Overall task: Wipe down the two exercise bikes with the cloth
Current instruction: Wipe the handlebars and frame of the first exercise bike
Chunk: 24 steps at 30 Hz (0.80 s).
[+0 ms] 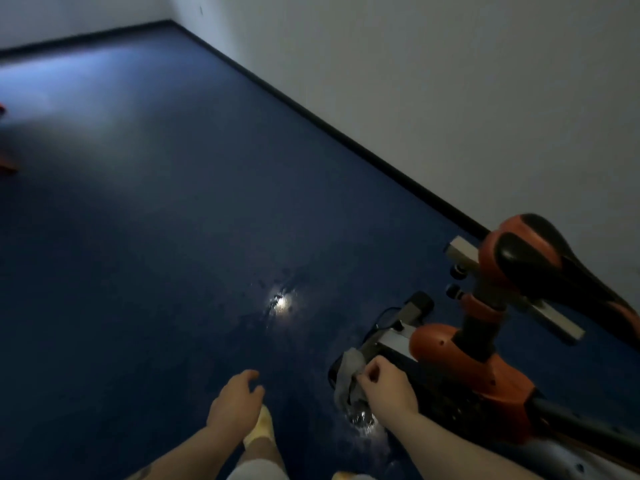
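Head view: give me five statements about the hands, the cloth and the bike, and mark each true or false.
1. The right hand holds the grey cloth against the low part of the orange and black exercise bike. True.
2. The left hand grips the bike's saddle. False: it hangs open over the blue floor, touching nothing.
3. The saddle is black with orange trim. True.
4. The cloth is bright red. False: it is grey.
5. The bike stands in the middle of the room, far from any wall. False: it stands near the white wall on the right.
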### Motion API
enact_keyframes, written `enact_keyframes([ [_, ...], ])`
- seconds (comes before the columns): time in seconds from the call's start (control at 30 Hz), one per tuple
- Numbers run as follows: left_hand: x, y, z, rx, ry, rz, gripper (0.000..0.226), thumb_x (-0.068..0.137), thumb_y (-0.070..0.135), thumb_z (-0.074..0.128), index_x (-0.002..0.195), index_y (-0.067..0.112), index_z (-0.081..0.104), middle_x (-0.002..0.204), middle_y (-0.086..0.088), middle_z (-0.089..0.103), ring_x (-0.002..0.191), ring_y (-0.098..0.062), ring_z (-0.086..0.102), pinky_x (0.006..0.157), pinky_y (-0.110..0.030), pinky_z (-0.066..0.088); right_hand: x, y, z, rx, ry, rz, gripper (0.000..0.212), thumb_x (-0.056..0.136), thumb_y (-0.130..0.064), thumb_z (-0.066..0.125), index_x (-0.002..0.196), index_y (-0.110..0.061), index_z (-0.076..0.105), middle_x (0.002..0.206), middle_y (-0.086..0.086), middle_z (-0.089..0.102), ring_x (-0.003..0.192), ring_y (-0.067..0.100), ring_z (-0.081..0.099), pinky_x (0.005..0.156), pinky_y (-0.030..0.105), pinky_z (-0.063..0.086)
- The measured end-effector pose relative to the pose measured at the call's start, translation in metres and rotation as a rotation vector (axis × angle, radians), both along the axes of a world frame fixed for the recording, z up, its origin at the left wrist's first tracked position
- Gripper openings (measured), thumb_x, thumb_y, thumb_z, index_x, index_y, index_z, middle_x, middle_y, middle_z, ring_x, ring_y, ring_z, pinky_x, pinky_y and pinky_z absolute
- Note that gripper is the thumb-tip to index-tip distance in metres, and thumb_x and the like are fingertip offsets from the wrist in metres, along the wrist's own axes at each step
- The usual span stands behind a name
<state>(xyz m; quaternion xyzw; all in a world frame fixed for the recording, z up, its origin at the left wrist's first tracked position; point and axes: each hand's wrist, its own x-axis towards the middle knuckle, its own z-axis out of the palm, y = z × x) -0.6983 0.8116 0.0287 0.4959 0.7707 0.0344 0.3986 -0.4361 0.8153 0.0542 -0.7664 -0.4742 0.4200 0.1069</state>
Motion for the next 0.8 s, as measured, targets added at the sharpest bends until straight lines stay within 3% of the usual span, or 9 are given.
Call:
enact_keyframes([
  [0.13,-0.021,0.085,-0.007,-0.033,-0.019,-0.069,0.044,0.095,0.029,0.046,0.138,0.020,0.046,0.140,-0.001,0.051,0.123,-0.020,0.052,0.100,-0.033,0.041,-0.017,0.071,-0.007,0.016,0.010,-0.073,0.015,0.087,-0.033,0.061,0.077,-0.024,0.056,0.075,-0.005,0.064,0.070,0.009,0.060,0.062,0.029,0.048],
  [0.4,-0.037,0.272,-0.003,0.008,0.026,-0.351,0.038,0.093,0.026,0.047,0.131,0.022,0.052,0.135,0.000,0.055,0.118,-0.020,0.055,0.096,-0.032,0.044,-0.044,0.181,-0.015,0.124,0.052,-0.527,0.018,0.087,-0.025,0.065,0.074,-0.018,0.055,0.071,-0.001,0.063,0.069,0.014,0.059,0.063,0.032,0.047],
  [0.5,-0.014,0.324,-0.001,-0.004,-0.032,-0.408,0.038,0.094,0.025,0.047,0.132,0.021,0.051,0.134,0.000,0.055,0.113,-0.019,0.057,0.086,-0.028,0.043,-0.039,0.210,-0.015,0.132,0.068,-0.663,0.018,0.088,-0.024,0.065,0.074,-0.016,0.056,0.071,0.001,0.064,0.069,0.017,0.060,0.064,0.033,0.048],
  [0.8,0.108,0.496,-0.001,0.043,-0.124,-0.657,0.039,0.096,0.028,0.044,0.135,0.021,0.049,0.134,0.001,0.053,0.112,-0.017,0.056,0.091,-0.032,0.049,0.030,0.338,-0.027,0.105,0.027,-0.815,0.019,0.089,-0.027,0.063,0.074,-0.019,0.054,0.071,0.000,0.062,0.069,0.015,0.059,0.063,0.031,0.046],
])
